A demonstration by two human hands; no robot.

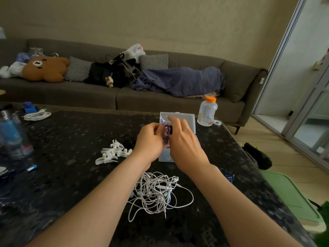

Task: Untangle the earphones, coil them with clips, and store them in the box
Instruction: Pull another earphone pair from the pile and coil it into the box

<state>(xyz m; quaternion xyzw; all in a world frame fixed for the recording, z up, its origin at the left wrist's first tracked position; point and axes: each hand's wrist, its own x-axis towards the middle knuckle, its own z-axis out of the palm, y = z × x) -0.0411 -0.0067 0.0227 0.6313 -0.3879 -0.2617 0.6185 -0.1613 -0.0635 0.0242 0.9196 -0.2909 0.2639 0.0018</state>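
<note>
The purple earphones [166, 132], gathered into a small bundle, sit between both hands just above the open box [187, 120]. The left hand [151, 139] curls round one side and the right hand [183, 145] pinches the other from above. To store them well, I would keep the loops squeezed flat, lower the bundle to the box floor, and release one hand at a time so nothing springs open. Whether a clip already binds it I cannot tell. Nearer the person, tangled white earphones [156, 191] lie on the table [71, 139], with spare clips [114, 152] left of the box.
</note>
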